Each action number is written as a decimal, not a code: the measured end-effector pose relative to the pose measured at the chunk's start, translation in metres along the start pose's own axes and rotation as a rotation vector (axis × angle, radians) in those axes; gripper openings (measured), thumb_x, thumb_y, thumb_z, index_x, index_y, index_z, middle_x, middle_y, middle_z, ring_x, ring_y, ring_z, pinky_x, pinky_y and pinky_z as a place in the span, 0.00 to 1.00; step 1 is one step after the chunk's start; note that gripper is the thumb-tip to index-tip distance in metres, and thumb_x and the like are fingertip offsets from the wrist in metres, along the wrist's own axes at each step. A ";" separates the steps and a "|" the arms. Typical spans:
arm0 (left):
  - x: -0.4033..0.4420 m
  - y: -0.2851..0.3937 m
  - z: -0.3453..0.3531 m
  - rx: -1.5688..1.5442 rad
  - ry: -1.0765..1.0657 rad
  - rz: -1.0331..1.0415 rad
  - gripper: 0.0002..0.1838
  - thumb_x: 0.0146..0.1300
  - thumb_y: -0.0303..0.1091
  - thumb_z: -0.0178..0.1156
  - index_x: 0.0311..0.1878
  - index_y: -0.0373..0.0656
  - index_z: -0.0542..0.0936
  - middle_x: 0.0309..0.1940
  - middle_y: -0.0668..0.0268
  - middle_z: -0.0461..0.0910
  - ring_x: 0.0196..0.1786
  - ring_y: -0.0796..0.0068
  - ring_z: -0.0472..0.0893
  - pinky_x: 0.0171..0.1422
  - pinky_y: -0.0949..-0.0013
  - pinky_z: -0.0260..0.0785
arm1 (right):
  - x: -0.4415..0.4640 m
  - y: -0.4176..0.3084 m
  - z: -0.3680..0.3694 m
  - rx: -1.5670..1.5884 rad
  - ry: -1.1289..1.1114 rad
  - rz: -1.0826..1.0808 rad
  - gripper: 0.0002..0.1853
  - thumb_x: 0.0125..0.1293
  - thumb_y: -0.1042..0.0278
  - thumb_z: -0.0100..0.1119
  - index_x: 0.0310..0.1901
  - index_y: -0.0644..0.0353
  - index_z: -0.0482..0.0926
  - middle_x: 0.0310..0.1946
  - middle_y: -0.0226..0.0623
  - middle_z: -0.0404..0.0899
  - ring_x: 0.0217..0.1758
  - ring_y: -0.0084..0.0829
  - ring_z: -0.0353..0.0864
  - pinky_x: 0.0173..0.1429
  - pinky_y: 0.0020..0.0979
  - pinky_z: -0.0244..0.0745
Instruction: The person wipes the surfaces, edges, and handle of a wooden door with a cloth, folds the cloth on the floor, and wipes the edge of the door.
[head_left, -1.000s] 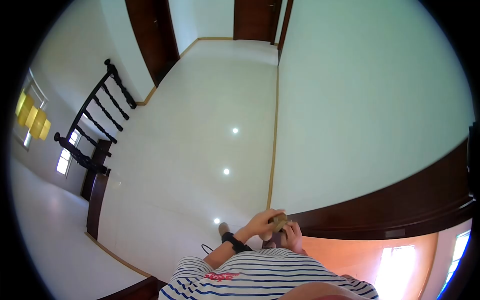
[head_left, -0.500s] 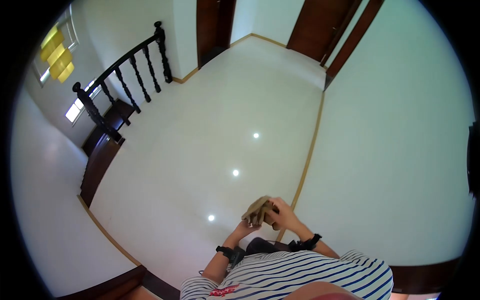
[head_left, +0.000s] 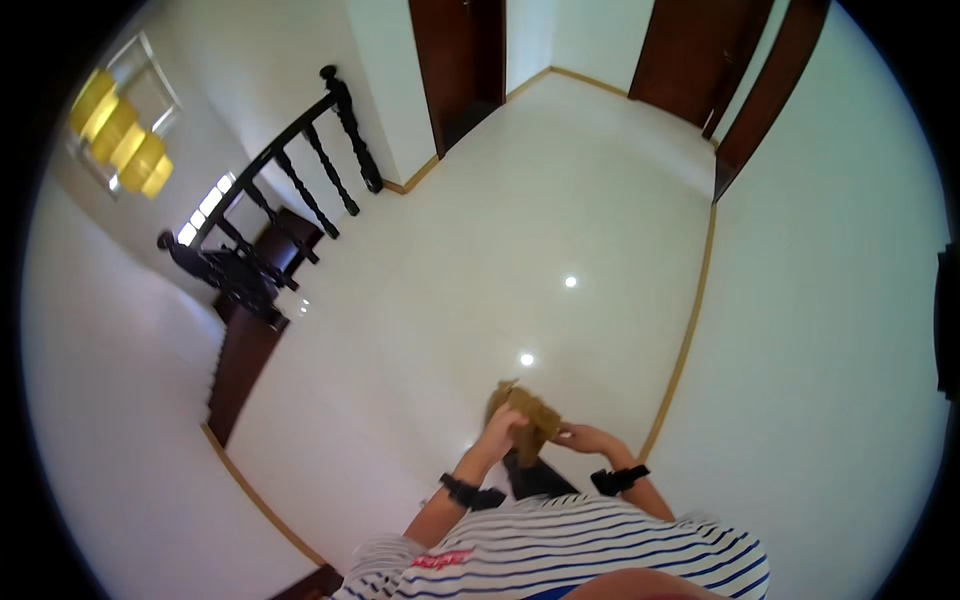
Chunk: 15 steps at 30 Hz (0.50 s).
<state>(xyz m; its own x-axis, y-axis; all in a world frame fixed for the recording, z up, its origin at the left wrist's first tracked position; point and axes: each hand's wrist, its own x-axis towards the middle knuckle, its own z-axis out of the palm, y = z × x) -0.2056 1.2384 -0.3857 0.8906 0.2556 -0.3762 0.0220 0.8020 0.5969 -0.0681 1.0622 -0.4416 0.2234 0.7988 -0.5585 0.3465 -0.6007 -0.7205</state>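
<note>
Cloth: the brown cloth (head_left: 540, 418) is bunched in front of the body, above the pale floor (head_left: 420, 300), held up by the hands alone.
Left hand: the left hand (head_left: 503, 430) grips the cloth from its near left side, thumb and fingers closed, seemingly to bear most of its weight.
Right hand: the right hand (head_left: 588, 438) meets the right edge with its fingertips, apparently in a pinch; gripping from both sides likely keeps the folds from dropping.
Straps: the left strap (head_left: 470, 493) and right strap (head_left: 620, 480) sit at the wrists (presumably so the fingers stay free).
Leg: a dark trouser leg (head_left: 540, 480) shows below the cloth, which hangs close to the body, probably for easy reach.
Rail: the black rail (head_left: 270, 150) stands well apart from the hands, seemingly guarding the floor's edge.
</note>
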 end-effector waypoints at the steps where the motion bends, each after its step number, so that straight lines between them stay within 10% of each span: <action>1: 0.016 0.017 0.006 0.034 -0.029 -0.058 0.21 0.53 0.26 0.49 0.53 0.39 0.71 0.49 0.66 0.74 0.51 0.76 0.73 0.57 0.72 0.65 | 0.004 -0.021 -0.021 -0.023 0.025 -0.061 0.30 0.64 0.49 0.56 0.60 0.64 0.69 0.55 0.48 0.75 0.57 0.43 0.75 0.61 0.37 0.67; 8: 0.130 0.158 0.067 0.666 -0.090 0.015 0.23 0.53 0.29 0.51 0.55 0.37 0.71 0.45 0.66 0.76 0.49 0.76 0.74 0.56 0.72 0.66 | 0.084 -0.104 -0.166 0.380 0.330 -0.290 0.28 0.59 0.67 0.62 0.60 0.63 0.67 0.55 0.43 0.74 0.58 0.37 0.74 0.60 0.34 0.70; 15: 0.279 0.251 0.026 0.358 -0.059 0.144 0.18 0.50 0.27 0.48 0.48 0.36 0.71 0.40 0.65 0.75 0.43 0.73 0.75 0.51 0.71 0.68 | 0.184 -0.110 -0.290 0.720 0.014 -0.381 0.28 0.63 0.60 0.60 0.60 0.66 0.65 0.57 0.38 0.71 0.58 0.34 0.73 0.64 0.33 0.67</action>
<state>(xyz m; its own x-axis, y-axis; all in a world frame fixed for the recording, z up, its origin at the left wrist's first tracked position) 0.0598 1.4973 -0.3225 0.9206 0.3120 -0.2349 0.0425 0.5180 0.8543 0.1986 1.2848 -0.3456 0.2216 0.9500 -0.2201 -0.2684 -0.1575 -0.9503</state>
